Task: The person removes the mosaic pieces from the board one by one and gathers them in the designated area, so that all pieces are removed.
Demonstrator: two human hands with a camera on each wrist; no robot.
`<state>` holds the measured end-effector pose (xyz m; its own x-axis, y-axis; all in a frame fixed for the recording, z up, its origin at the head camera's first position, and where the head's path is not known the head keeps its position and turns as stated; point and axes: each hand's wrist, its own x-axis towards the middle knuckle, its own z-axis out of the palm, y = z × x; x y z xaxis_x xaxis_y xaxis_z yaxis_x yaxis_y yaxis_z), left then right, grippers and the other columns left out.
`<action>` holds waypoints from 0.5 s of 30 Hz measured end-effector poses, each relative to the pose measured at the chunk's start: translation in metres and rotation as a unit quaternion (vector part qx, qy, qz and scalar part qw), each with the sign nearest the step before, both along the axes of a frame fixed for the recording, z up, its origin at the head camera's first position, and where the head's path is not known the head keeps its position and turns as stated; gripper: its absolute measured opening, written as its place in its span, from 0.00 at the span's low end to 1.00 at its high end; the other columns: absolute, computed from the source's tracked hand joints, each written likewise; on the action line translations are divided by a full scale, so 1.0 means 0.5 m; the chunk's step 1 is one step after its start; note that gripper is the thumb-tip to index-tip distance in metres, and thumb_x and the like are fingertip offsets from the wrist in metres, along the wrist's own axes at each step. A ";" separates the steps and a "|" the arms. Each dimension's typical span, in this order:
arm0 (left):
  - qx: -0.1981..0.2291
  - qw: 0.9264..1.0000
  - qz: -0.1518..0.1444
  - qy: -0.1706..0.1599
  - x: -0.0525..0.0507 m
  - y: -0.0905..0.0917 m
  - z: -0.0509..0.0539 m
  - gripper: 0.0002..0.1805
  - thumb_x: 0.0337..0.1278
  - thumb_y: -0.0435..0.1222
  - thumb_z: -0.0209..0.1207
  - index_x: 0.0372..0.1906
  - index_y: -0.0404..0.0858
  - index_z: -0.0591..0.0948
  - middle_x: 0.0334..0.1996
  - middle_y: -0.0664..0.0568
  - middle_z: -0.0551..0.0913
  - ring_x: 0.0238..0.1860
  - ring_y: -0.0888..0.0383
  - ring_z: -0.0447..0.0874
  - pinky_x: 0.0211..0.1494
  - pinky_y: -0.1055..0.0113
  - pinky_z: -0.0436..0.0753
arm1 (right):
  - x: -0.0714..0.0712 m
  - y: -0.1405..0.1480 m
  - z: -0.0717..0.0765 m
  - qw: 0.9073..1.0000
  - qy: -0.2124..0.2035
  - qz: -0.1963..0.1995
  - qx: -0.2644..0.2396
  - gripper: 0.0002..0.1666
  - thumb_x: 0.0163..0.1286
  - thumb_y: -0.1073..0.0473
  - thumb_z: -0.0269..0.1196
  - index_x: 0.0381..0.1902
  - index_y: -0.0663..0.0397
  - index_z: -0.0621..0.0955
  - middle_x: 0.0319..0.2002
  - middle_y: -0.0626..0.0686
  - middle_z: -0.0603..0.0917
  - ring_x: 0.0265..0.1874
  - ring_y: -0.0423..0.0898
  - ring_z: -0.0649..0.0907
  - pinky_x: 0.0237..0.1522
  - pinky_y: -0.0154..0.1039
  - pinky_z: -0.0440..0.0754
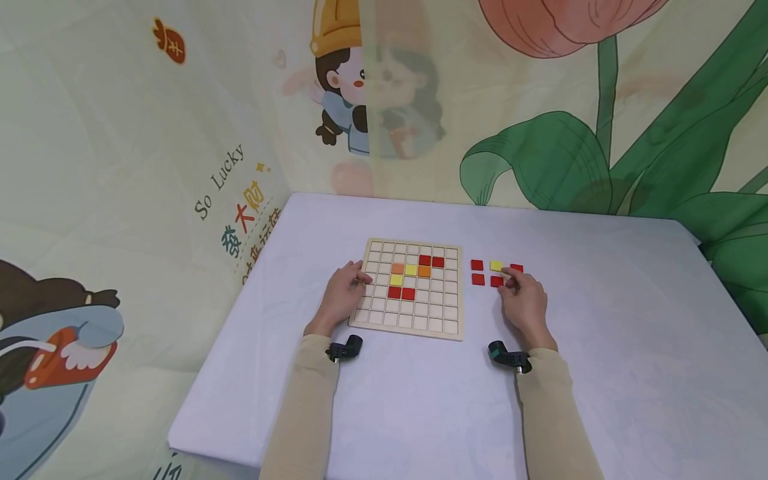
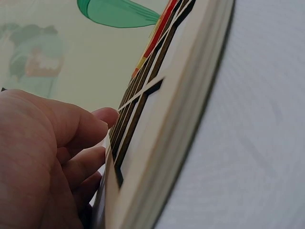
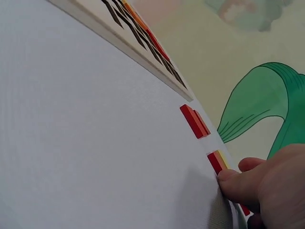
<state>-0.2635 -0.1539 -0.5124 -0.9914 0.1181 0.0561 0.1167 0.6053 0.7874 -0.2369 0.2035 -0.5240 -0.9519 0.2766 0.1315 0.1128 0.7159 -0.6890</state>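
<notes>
A square wooden grid board (image 1: 414,320) lies on the white table, with red, yellow and orange tiles in several of its cells. My left hand (image 1: 345,293) rests at the board's left edge, thumb over the rim and fingers loosely bent in the left wrist view. To the right of the board lie loose tiles in two rows. Over the right end of these rows reaches my right hand (image 1: 525,303), thumb and index finger apart. The thumb is at a near red tile (image 3: 217,163), beside a yellow tile (image 1: 496,265). A far red tile (image 1: 517,268) is partly hidden behind the fingers.
Two more red tiles (image 1: 477,279) make the left column, between board and right hand. The white table (image 1: 420,407) ends at a printed cloth backdrop (image 1: 420,167) behind and on the left. A small black camera (image 1: 510,357) sits on each wrist.
</notes>
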 end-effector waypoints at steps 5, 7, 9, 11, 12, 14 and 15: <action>-0.002 1.000 -0.001 0.002 -0.002 0.001 -0.002 0.10 0.63 0.29 0.51 0.39 0.38 0.83 0.70 0.44 0.68 0.75 0.50 0.55 0.80 0.59 0.47 | 0.003 -0.005 0.005 0.996 0.017 -0.025 -0.089 0.24 0.71 0.62 0.58 0.65 0.54 0.74 0.47 0.60 0.75 0.47 0.54 0.70 0.46 0.45 0.72; -0.003 1.000 -0.001 0.001 -0.002 0.002 -0.003 0.10 0.63 0.29 0.51 0.39 0.38 0.83 0.70 0.44 0.68 0.75 0.50 0.55 0.80 0.59 0.46 | 0.002 -0.014 0.007 0.992 0.031 -0.034 -0.121 0.23 0.71 0.61 0.58 0.63 0.53 0.75 0.46 0.58 0.75 0.46 0.52 0.70 0.43 0.40 0.72; -0.003 1.000 -0.001 0.000 -0.003 0.002 -0.003 0.10 0.63 0.29 0.51 0.39 0.38 0.83 0.70 0.44 0.68 0.75 0.50 0.55 0.80 0.59 0.46 | 0.001 -0.029 0.010 0.989 0.051 -0.034 -0.134 0.21 0.71 0.60 0.59 0.60 0.53 0.77 0.43 0.56 0.75 0.43 0.49 0.69 0.38 0.36 0.70; -0.005 1.000 -0.001 -0.001 -0.003 0.002 -0.003 0.10 0.63 0.29 0.51 0.39 0.38 0.83 0.70 0.44 0.67 0.75 0.50 0.54 0.80 0.59 0.46 | 0.001 -0.048 0.011 0.988 0.071 -0.020 -0.137 0.19 0.70 0.61 0.59 0.58 0.55 0.79 0.40 0.56 0.76 0.39 0.48 0.70 0.34 0.33 0.69; -0.004 1.000 0.000 -0.002 -0.003 0.002 -0.003 0.10 0.63 0.29 0.51 0.39 0.38 0.83 0.70 0.44 0.67 0.75 0.50 0.54 0.80 0.59 0.46 | 0.001 -0.059 0.013 0.988 0.079 -0.009 -0.133 0.18 0.70 0.61 0.60 0.56 0.55 0.80 0.39 0.55 0.76 0.38 0.47 0.70 0.33 0.32 0.69; -0.004 1.000 0.002 -0.004 -0.003 0.002 -0.003 0.10 0.63 0.29 0.51 0.39 0.38 0.83 0.71 0.44 0.67 0.75 0.50 0.54 0.80 0.58 0.45 | 0.003 -0.080 0.015 0.988 0.090 0.018 -0.123 0.17 0.70 0.61 0.60 0.55 0.55 0.81 0.39 0.54 0.77 0.36 0.47 0.71 0.31 0.30 0.70; -0.005 1.000 0.003 -0.005 -0.003 0.001 -0.004 0.10 0.64 0.29 0.51 0.39 0.39 0.83 0.71 0.45 0.67 0.76 0.50 0.54 0.80 0.59 0.45 | 0.005 -0.090 0.016 0.988 0.092 0.034 -0.122 0.16 0.70 0.62 0.60 0.55 0.56 0.81 0.39 0.54 0.78 0.36 0.47 0.72 0.31 0.29 0.71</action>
